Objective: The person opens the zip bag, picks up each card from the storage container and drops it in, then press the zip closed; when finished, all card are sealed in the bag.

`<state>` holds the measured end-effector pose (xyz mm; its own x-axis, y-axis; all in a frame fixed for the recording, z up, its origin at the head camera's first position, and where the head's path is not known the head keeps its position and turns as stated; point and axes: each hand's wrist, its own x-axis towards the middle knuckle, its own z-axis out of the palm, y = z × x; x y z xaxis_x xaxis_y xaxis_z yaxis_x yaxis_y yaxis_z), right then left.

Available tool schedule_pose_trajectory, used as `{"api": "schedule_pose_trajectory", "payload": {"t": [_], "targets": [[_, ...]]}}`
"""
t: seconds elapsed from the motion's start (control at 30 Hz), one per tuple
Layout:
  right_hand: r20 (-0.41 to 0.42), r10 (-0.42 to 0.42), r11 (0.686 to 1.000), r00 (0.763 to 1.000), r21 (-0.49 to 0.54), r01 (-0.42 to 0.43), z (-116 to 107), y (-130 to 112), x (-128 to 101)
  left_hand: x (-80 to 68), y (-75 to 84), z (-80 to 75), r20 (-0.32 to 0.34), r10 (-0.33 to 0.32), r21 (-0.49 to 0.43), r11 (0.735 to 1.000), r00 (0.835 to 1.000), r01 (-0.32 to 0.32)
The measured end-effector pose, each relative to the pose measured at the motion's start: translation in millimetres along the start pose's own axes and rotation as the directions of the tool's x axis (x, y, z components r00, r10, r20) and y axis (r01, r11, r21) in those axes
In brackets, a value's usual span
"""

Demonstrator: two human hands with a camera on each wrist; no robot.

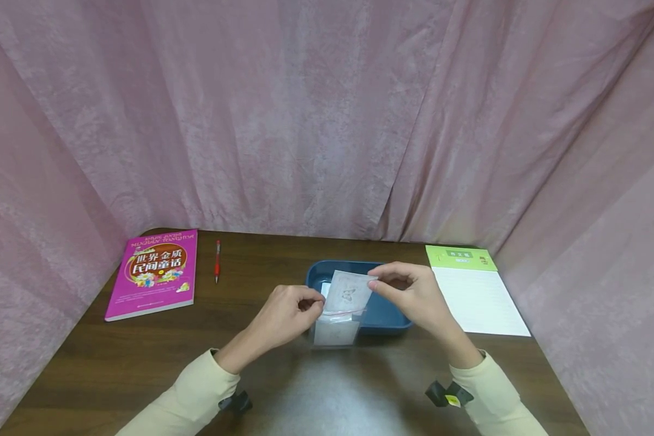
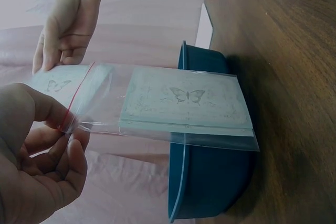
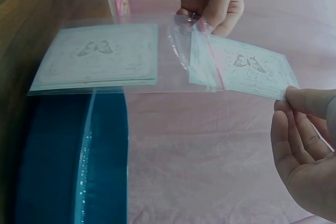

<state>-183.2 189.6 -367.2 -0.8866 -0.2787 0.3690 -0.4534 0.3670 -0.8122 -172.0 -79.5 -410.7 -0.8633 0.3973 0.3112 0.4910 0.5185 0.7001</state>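
Note:
My left hand (image 1: 291,316) pinches the red-lined mouth of a clear zip bag (image 2: 118,98), which hangs in front of a blue plastic basket (image 1: 384,312). Inside the bag's lower part lies a small stack of pale cards (image 3: 100,56) printed with a butterfly. Between the thumb and fingers of my right hand (image 1: 411,293) is the edge of another butterfly card or thin stack (image 1: 349,292). Its far end sits within the bag's mouth, past the red line, as the right wrist view shows. Something white shows inside the basket, mostly hidden behind the cards.
A pink storybook (image 1: 152,275) lies at the table's left, with a red pen (image 1: 217,261) beside it. On the right is a lined writing pad (image 1: 476,297) with a green top. Pink curtains (image 1: 283,121) enclose the back and sides of the brown table (image 1: 87,375).

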Motion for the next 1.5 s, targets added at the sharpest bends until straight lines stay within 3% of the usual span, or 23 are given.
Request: {"api": "schedule_pose_trajectory", "payload": {"t": [0.57, 0.87, 1.5], "targets": [[0.035, 0.084, 0.996, 0.996, 0.001, -0.084, 9.2, 7.9, -4.7, 1.0, 1.4, 0.3, -0.03, 0.015, 0.021, 1.0, 0.999, -0.015], [0.047, 0.071, 0.997, 0.996, 0.016, -0.072, 13.6, 13.9, -8.8, 1.1, 1.7, 0.4, -0.047, 0.039, 0.034, 0.999, 0.998, -0.038], [0.054, 0.025, 1.0, 0.998, 0.008, -0.025, 18.0, 18.8, -14.8, 0.3, 1.3, -0.9, -0.045, 0.026, 0.026, 0.999, 0.999, -0.025]]}}
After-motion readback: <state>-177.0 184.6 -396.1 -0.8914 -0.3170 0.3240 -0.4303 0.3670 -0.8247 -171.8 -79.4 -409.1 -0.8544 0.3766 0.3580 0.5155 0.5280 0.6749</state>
